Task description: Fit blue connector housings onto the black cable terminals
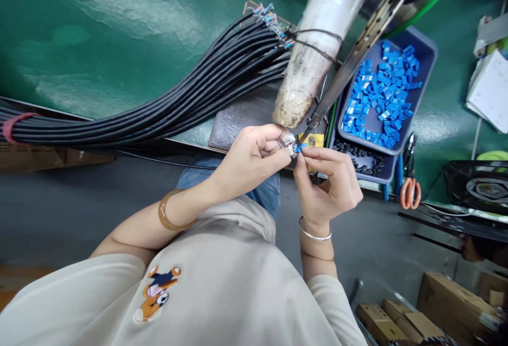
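Observation:
My left hand [256,158] is closed, its thumb and fingers pinching what looks like a cable end [292,147] with white and silvery parts; the fingers hide much of it. A dark cable [190,164] passes behind my left forearm. My right hand [329,179] pinches a small blue connector [300,147] between thumb and forefinger, against that end. Just above the fingertips, a thin dark metal tip [305,135] on a slanted metal arm [337,84] points down at the blue piece. Whether it touches cannot be made out.
A white wrapped tube [317,34] hangs close over my hands. Black cables [190,89] with stripped ends lie leftward. At right are a bin [426,65] of blue connectors, a lower bin [381,178] of black pieces and orange-handled scissors [410,192]. The green table [130,23] ends near my waist.

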`<action>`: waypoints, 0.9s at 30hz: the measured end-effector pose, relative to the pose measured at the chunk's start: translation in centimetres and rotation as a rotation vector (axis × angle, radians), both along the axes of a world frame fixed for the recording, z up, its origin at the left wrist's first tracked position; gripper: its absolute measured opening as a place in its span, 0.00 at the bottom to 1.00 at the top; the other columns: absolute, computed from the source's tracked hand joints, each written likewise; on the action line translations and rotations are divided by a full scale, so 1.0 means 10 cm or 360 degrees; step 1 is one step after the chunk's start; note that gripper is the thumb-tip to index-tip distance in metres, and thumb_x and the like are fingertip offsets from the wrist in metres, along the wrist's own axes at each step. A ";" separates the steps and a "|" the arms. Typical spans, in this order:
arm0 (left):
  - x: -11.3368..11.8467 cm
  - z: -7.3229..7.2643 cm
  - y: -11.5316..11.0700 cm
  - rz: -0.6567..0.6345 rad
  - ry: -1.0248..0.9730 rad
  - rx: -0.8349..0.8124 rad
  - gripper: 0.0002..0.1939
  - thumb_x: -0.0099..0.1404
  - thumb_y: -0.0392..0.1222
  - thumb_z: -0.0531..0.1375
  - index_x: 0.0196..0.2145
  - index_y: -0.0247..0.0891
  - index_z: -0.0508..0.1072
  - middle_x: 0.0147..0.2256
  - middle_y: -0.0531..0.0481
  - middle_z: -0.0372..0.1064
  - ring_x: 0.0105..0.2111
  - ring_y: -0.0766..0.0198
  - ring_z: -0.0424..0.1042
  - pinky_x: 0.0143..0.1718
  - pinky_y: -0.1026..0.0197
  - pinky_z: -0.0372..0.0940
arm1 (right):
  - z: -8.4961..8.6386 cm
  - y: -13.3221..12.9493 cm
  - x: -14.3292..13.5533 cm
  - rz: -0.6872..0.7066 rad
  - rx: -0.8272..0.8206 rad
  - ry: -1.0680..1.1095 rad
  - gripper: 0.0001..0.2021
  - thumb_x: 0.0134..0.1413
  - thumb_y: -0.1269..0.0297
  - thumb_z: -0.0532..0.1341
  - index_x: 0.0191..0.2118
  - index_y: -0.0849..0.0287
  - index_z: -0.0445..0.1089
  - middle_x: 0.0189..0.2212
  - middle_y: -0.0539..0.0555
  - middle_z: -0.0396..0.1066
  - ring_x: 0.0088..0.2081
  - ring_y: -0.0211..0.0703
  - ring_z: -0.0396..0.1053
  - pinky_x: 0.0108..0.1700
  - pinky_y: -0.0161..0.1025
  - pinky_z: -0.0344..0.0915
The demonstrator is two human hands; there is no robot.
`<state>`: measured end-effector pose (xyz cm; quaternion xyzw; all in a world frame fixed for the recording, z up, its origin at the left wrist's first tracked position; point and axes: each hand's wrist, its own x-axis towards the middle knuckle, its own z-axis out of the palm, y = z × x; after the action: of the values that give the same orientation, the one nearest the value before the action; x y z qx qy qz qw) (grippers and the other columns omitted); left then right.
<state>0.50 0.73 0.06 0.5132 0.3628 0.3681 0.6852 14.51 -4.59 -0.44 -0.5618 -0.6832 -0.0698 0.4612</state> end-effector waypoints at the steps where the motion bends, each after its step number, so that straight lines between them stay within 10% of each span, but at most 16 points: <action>1: 0.00 0.00 0.00 0.0001 -0.0001 0.0007 0.05 0.60 0.35 0.58 0.27 0.35 0.66 0.20 0.58 0.50 0.20 0.75 0.48 0.20 0.68 0.45 | 0.00 0.00 0.00 -0.0002 -0.0011 0.0012 0.08 0.51 0.74 0.67 0.33 0.55 0.69 0.33 0.47 0.77 0.35 0.36 0.76 0.37 0.36 0.74; 27: -0.09 0.05 -0.04 -0.0178 -0.0007 0.0089 0.07 0.59 0.33 0.59 0.25 0.35 0.64 0.18 0.60 0.50 0.19 0.76 0.47 0.19 0.69 0.44 | 0.14 -0.07 -0.01 0.0043 -0.0282 0.0201 0.06 0.54 0.74 0.65 0.32 0.56 0.70 0.33 0.48 0.79 0.36 0.38 0.78 0.36 0.36 0.77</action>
<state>-0.40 0.35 0.54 0.5508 0.3215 0.3403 0.6910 14.44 -5.32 0.94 -0.5943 -0.6639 0.0326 0.4527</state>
